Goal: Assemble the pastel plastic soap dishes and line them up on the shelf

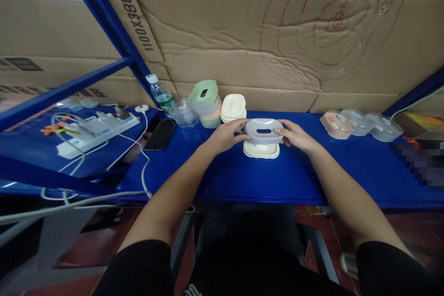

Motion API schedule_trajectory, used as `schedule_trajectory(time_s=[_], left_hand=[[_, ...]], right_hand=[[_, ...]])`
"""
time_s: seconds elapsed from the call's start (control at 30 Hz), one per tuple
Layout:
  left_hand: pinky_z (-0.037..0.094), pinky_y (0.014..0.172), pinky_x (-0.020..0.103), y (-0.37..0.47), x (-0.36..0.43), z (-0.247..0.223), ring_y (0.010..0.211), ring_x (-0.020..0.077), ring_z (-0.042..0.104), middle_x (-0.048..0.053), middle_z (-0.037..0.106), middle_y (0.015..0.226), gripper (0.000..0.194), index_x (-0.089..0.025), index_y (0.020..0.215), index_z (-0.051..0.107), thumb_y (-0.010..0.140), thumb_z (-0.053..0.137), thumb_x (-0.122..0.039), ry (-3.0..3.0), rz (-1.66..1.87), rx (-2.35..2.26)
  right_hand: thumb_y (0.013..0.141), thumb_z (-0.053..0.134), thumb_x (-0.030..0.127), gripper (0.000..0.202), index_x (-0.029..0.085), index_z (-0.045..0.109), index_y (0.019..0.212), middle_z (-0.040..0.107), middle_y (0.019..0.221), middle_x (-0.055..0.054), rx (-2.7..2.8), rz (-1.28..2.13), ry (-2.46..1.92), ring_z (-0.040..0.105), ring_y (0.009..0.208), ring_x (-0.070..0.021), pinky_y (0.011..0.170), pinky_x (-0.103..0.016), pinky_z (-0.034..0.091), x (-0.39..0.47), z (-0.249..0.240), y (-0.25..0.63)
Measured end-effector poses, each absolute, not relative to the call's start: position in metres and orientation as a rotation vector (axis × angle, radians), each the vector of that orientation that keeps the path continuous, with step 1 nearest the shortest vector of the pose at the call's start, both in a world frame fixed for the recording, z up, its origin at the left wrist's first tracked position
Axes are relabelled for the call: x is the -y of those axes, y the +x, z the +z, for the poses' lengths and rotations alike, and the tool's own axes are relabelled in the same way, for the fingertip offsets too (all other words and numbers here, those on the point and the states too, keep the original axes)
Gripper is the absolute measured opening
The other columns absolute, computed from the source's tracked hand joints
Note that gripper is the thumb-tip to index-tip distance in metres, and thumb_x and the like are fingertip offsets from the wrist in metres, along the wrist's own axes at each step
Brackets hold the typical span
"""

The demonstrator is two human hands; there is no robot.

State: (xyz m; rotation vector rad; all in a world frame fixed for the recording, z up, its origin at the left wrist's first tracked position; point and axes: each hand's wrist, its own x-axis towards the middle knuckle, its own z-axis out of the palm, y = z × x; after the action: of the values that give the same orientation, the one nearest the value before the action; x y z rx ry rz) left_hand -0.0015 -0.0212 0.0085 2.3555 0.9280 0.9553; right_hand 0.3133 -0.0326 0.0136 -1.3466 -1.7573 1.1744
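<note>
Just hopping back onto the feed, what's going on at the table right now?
A person is holding a pale grey, rounded plastic piece with a slot between the left hand and the right hand, just over a cream plastic piece on the blue table. Whether the two pieces touch is unclear. A stack of cream plastic pieces stands behind the left hand, and three rounded plastic containers, one pinkish and two greyish, sit off to the right.

Slotted dish, smooth semi-translucent plastic; cream tray, smooth glossy plastic; tabletop, smooth and glossy; back panel, matt creased cardboard; bottle, clear plastic; dark phone, smooth-faced; sleeve, matt black cloth.
</note>
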Motion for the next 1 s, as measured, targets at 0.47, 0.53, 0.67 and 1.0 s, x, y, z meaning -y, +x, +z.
schedule_trajectory(time_s=[0.47, 0.53, 0.67, 1.0], left_hand=[[0.051, 0.074, 0.031, -0.004, 0.020, 0.008, 0.078, 0.0209, 0.075, 0.004, 0.082, 0.089, 0.060, -0.024, 0.131, 0.074, 0.080, 0.085, -0.055, 2.447, 0.488, -1.057], [0.051, 0.074, 0.031, -0.003, 0.019, 0.006, 0.079, 0.0205, 0.074, 0.005, 0.082, 0.094, 0.056, -0.023, 0.128, 0.076, 0.082, 0.083, -0.055, 2.447, 0.476, -1.035], [0.051, 0.078, 0.030, -0.002, 0.019, 0.003, 0.084, 0.0193, 0.073, 0.007, 0.081, 0.114, 0.052, -0.025, 0.125, 0.076, 0.082, 0.082, -0.054, 2.434, 0.478, -1.001], [0.054, 0.087, 0.036, 0.000, 0.025, 0.002, 0.099, 0.0262, 0.075, 0.009, 0.079, 0.120, 0.073, -0.024, 0.136, 0.070, 0.075, 0.087, -0.060, 2.533, 0.426, -1.052]], right_hand=[[0.100, 0.056, 0.067, 0.057, 0.020, 0.065, 0.131, 0.072, 0.072, -0.003, 2.296, 0.918, -1.544, 0.067, 0.059, -0.0181, 0.053, -0.027, 0.048, 0.037, 0.010, 0.319], [0.101, 0.055, 0.066, 0.054, 0.020, 0.069, 0.126, 0.076, 0.078, -0.005, 2.352, 0.801, -1.536, 0.071, 0.066, -0.0195, 0.061, -0.028, 0.051, 0.038, 0.010, 0.319], [0.100, 0.056, 0.067, 0.058, 0.021, 0.066, 0.133, 0.076, 0.078, -0.004, 2.321, 0.887, -1.529, 0.072, 0.066, -0.0203, 0.058, -0.028, 0.052, 0.038, 0.011, 0.318], [0.092, 0.069, 0.065, 0.063, 0.019, 0.064, 0.136, 0.080, 0.098, -0.008, 2.295, 0.914, -1.473, 0.073, 0.070, -0.0202, 0.062, -0.030, 0.055, 0.037, 0.009, 0.316]])
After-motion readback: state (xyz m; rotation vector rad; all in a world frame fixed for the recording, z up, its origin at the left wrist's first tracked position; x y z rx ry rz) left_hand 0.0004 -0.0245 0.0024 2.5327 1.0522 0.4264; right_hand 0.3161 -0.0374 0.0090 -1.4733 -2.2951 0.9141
